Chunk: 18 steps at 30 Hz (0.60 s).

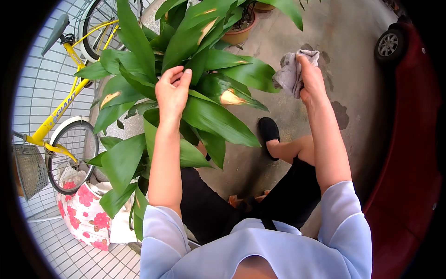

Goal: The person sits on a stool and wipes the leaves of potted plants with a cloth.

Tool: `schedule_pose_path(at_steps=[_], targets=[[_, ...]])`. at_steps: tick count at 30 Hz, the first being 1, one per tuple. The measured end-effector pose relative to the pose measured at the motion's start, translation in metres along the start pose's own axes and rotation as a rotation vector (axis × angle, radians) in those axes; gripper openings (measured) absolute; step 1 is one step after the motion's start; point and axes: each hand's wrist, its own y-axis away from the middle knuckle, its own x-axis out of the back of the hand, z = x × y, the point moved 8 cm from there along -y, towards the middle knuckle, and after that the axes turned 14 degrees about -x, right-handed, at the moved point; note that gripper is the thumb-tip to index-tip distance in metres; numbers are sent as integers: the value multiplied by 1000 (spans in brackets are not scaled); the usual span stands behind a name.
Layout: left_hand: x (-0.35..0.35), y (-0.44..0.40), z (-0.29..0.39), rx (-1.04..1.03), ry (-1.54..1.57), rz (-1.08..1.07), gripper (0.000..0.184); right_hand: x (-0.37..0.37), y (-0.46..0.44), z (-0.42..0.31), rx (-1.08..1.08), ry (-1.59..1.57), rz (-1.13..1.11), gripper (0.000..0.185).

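Observation:
A large plant with broad green leaves [218, 116] fills the middle left, and several leaves have brown, dried patches. Among its leaves is my left hand [173, 94], fingers curled and thumb close to them at the base of a leaf; whether a leaf edge is between them is too small to tell. My right hand [310, 79] grips a crumpled grey cloth [290, 76] to the right of the plant, beside the tip of a leaf.
A yellow bicycle [65, 104] leans by the white tiled wall at left. Below it sits a white bag with red flowers [83, 211]. A terracotta pot [241, 33] stands at the top. A dark red car [411, 135] is at right.

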Motion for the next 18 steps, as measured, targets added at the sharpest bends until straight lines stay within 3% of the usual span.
schedule_pose_path(at_steps=[2, 4, 8, 9, 16, 18], targets=[[-10, 0, 9, -151, -368, -33, 51, -6, 1, 1, 12, 69, -21, 33], [-14, -2, 20, -260, -594, 47, 55, -15, 8, 3, -30, 82, -45, 32], [-26, -18, -2, -158, -531, -56, 58, -25, 10, 10, -53, 102, -77, 26], [-32, -19, 0, -108, -497, -96, 47, -28, 11, 10, -53, 120, -75, 26], [-55, -7, 32, -447, -377, -123, 16, -37, 11, 12, -52, 147, -99, 27], [-57, -2, 32, -399, -328, -185, 13, -36, 9, 14, -56, 166, -98, 28]])
